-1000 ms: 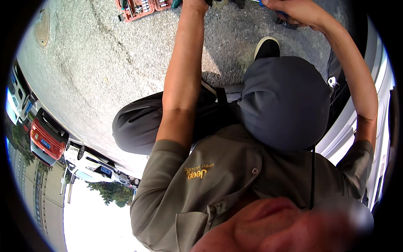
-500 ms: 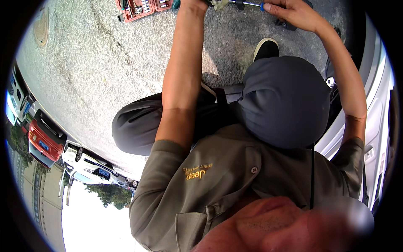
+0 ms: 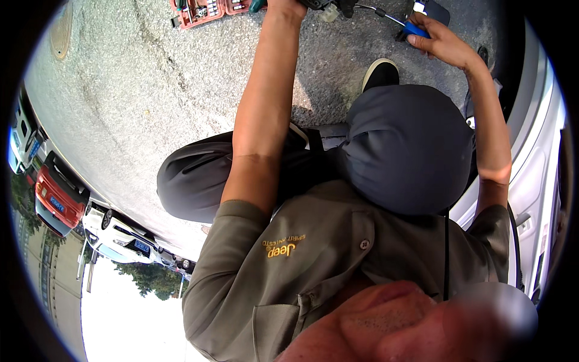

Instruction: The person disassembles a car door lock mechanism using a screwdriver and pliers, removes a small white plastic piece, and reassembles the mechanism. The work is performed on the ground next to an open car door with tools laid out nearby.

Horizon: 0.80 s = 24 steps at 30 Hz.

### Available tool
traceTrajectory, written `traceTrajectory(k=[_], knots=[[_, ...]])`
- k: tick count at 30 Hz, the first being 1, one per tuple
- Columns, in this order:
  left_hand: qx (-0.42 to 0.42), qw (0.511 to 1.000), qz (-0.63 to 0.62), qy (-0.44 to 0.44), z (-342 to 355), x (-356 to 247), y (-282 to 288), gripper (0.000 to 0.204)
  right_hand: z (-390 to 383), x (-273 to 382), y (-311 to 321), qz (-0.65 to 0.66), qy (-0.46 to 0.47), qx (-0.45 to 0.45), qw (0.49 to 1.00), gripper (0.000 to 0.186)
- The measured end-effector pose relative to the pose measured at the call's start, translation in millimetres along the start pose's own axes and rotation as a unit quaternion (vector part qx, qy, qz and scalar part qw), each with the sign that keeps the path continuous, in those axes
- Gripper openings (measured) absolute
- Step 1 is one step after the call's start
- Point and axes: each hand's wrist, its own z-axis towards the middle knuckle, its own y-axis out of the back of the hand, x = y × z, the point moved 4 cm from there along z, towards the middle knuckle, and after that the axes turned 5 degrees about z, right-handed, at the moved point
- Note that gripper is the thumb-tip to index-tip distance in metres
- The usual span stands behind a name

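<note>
Right hand [image 3: 444,43] has shifted down-frame, upper right, pinching blue-handled tool [image 3: 416,30]; shaft [image 3: 393,20] slants up-left toward left hand [image 3: 288,7], its grip indeterminable.

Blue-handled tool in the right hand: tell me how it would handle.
The blue-handled tool, held in the right hand, is probably light, as its shaft is slender. The shaft's metallic shine suggests it is fairly stiff. The thicker handle may make that end heavier.
</note>
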Motion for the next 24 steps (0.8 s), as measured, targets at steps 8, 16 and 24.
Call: traceTrajectory(k=[8,16,24], knots=[[-0.023,1.0,-0.001,0.018,2,19,3,0.038,52,-49,-80,0.054,-0.075,-0.148,0.985,0.039],[0.002,0.999,0.02,-0.042,1,-9,9,0.035,58,-83,-124,-0.146,-0.01,-0.241,0.959,0.046],[-0.021,0.999,0.034,0.014,3,11,13,0.032,18,-18,-122,-0.246,0.131,-0.312,0.908,0.046]])
